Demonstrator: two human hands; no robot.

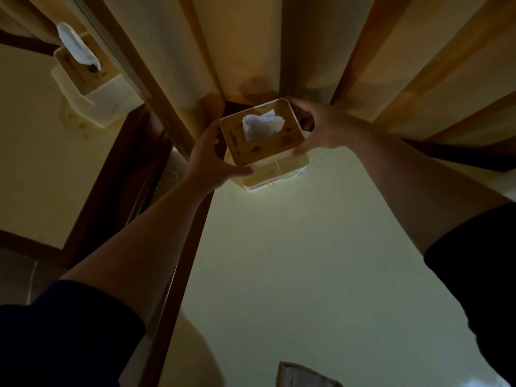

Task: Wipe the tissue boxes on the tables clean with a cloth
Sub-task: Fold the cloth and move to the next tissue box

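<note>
Tissue box (262,143) on pale table (307,261)

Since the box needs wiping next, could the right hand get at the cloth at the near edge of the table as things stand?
Probably yes, once it lets go: the right hand holds the tissue box together with the left hand, and bare table lies between it and the cloth.

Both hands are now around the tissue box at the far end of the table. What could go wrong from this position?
1. The left hand and right hand hold the tissue box only by its sides; its wooden lid might tilt or come loose if lifted.
2. The tissue stands out of the slot and might get pulled or soiled.
3. The cloth lies at the near edge, far from both hands, so wiping might be delayed.
</note>
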